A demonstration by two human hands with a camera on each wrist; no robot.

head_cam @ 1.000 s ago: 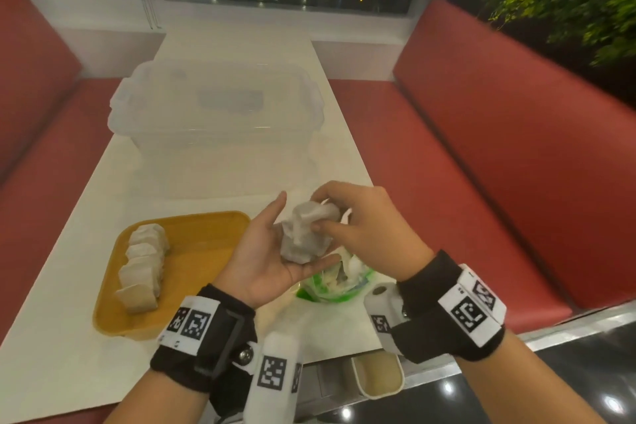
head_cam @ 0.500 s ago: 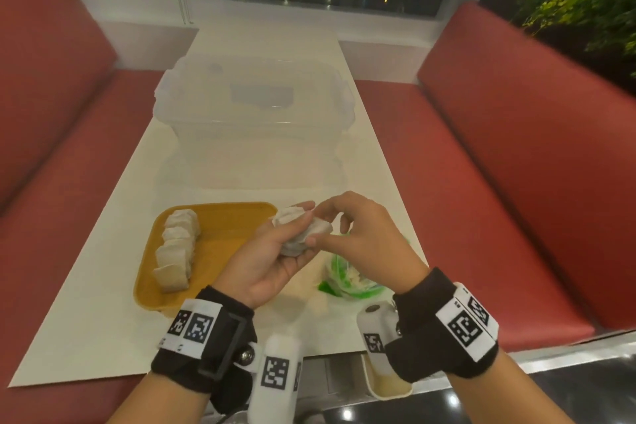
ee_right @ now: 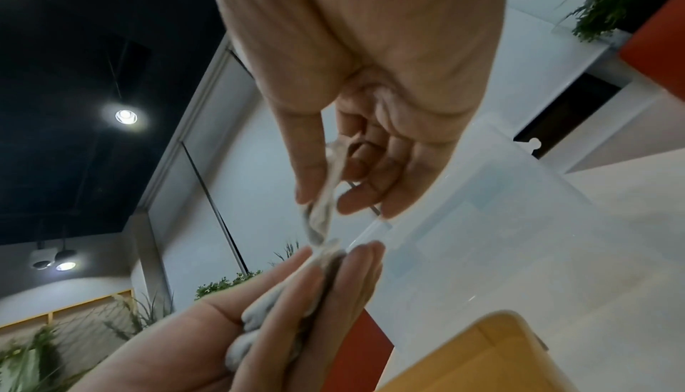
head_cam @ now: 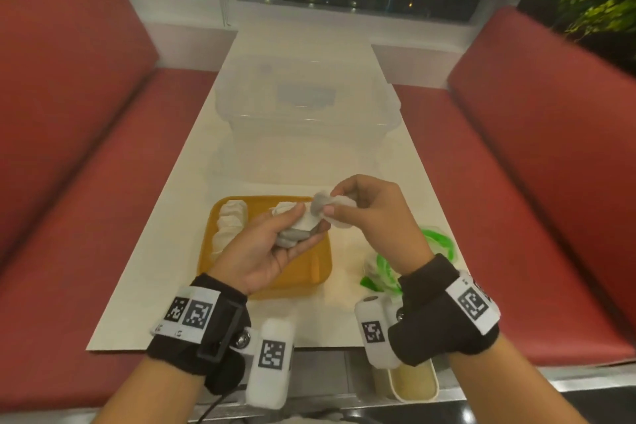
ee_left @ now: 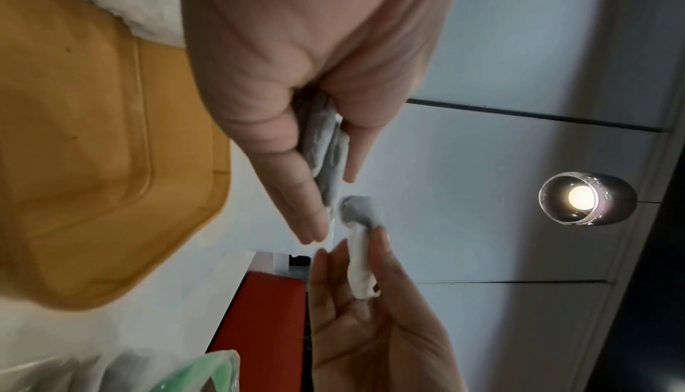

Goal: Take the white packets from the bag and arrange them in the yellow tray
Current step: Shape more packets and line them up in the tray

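Packet (head_cam: 335,213) between right fingers (head_cam: 331,207)

left hand (head_cam: 265,251) holding packets (head_cam: 296,227); right hand (head_cam: 375,213) pinching one

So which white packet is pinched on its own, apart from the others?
The small white packet pinched in the right hand. The left hand holds a bunch of packets, and the rest sit in a row in the yellow tray.

head cam looks down over the table (head_cam: 179,251) at both hands. each wrist cam sits super close behind its own palm, tilted up toward the ceiling; both catch the yellow tray (ee_left: 92,164).
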